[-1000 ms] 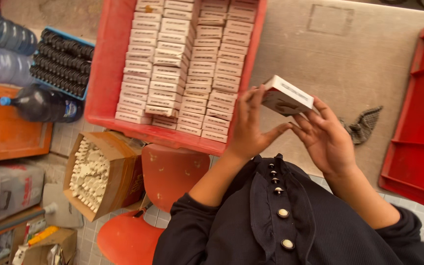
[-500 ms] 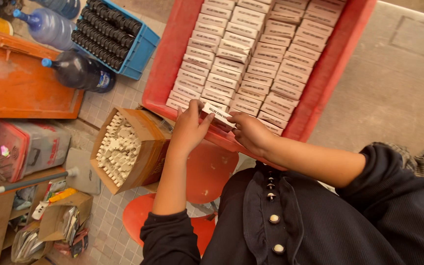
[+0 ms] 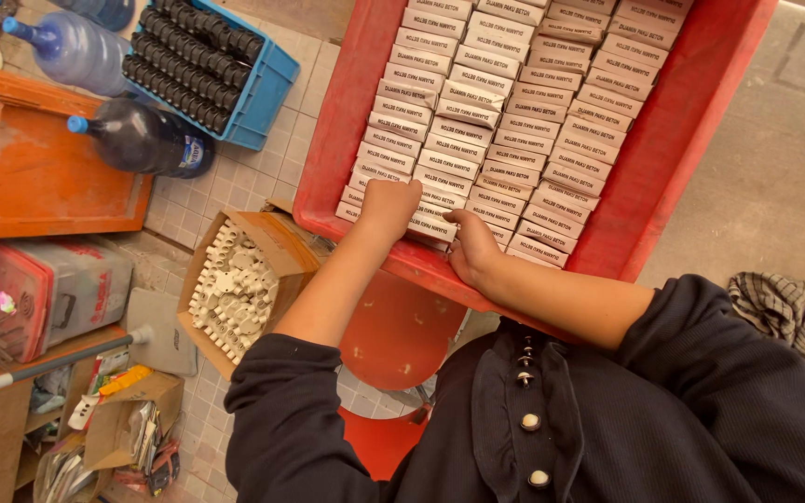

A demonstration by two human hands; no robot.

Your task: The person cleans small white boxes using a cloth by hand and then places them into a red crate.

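— Where is the box [image 3: 432, 226] the hands are on?

— At the near edge of the red crate [image 3: 347, 102], in the front row of small white boxes [image 3: 505, 112], between the two hands. It lies flat like its neighbours, touching them.

— What is the left hand [image 3: 388, 207] doing?

— It rests palm-down on that row, fingers curled together over the box's left end. The fingertips are hidden under the hand, so I cannot tell whether they grip it or only press on it.

— And the right hand [image 3: 473, 250]?

— It lies on the crate's near rim, just beside the box, fingers close together and pointing at its right end. The index tip touches the box; no grip is visible.

— How full is the crate?

— Packed in several columns of the same white boxes, running away from the person, with a short gap at the front right corner.

— What is around it?

— A red stool [image 3: 401, 326] stands below the crate. To its left, an open carton [image 3: 239, 279] of white plastic parts sits on the tiled floor. Farther left lie a dark bottle [image 3: 142, 140] and a blue bottle [image 3: 72, 51], beside a blue bin [image 3: 267, 88] of black pieces. A checked cloth [image 3: 784, 307] lies on the grey surface at right.
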